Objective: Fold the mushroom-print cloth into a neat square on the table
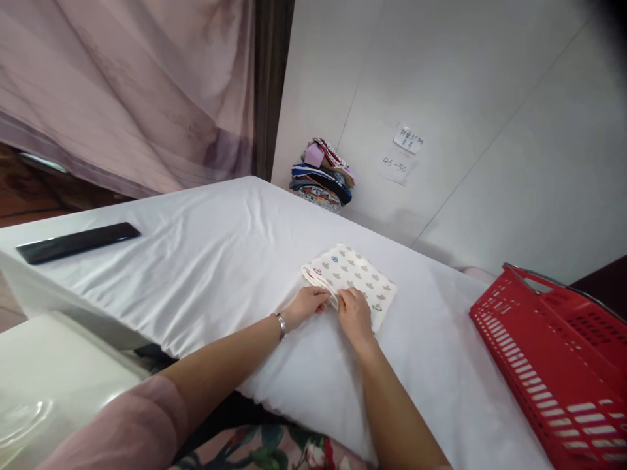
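A small folded cream cloth (pixel 355 274) with a grey pattern lies on the white-covered table (pixel 220 261). My left hand (pixel 306 304) pinches the cloth's near left edge, fingers closed on the layered fabric. My right hand (pixel 354 314) rests on the near edge beside it, fingers curled onto the cloth. A silver bracelet sits on my left wrist.
A red plastic basket (pixel 553 372) stands at the right edge of the table. A pile of folded colourful clothes (pixel 322 176) sits at the far corner by the wall. A long black flat object (pixel 78 242) lies at the far left. A pink curtain hangs behind.
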Demonstrator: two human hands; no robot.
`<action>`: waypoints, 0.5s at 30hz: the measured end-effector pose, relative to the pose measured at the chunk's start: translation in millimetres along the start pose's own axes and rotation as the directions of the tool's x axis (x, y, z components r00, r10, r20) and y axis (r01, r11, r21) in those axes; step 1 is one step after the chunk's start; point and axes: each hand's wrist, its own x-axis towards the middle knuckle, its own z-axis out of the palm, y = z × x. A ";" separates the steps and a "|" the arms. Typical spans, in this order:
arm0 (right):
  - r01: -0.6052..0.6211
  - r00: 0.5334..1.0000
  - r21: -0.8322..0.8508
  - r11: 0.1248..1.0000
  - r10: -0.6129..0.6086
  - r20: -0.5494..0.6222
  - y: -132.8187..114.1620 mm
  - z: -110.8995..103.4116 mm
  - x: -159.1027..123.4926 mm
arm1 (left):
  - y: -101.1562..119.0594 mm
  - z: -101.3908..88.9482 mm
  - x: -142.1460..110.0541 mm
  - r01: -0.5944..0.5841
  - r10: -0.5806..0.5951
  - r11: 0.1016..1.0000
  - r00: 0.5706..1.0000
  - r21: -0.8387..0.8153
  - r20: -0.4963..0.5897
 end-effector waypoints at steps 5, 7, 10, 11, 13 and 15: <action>0.042 0.999 0.025 0.999 -0.043 0.023 0.3 -1.4 -1.6 | -3.2 6.8 -0.8 -0.025 0.026 1.000 0.998 0.017 -0.061; 0.044 0.998 0.025 0.999 -0.045 0.035 1.6 -1.1 -1.4 | -9.3 9.1 -1.0 -0.089 0.095 0.993 0.993 0.080 -0.076; 0.035 0.998 0.042 0.999 -0.037 0.043 5.0 0.5 -0.9 | -19.4 11.4 -1.6 -0.200 0.220 0.955 0.973 0.217 -0.073; 0.026 0.999 0.055 0.998 -0.029 0.038 6.2 1.2 -0.7 | -21.6 11.8 -2.1 -0.219 0.245 0.942 0.967 0.253 -0.075; 0.004 1.000 0.089 0.996 -0.006 0.017 8.0 2.2 -0.4 | -23.0 11.8 -3.2 -0.224 0.262 0.931 0.960 0.288 -0.100; -0.015 1.000 0.120 0.993 0.016 -0.008 8.6 2.5 -0.3 | -21.2 11.0 -4.0 -0.195 0.241 0.939 0.961 0.284 -0.136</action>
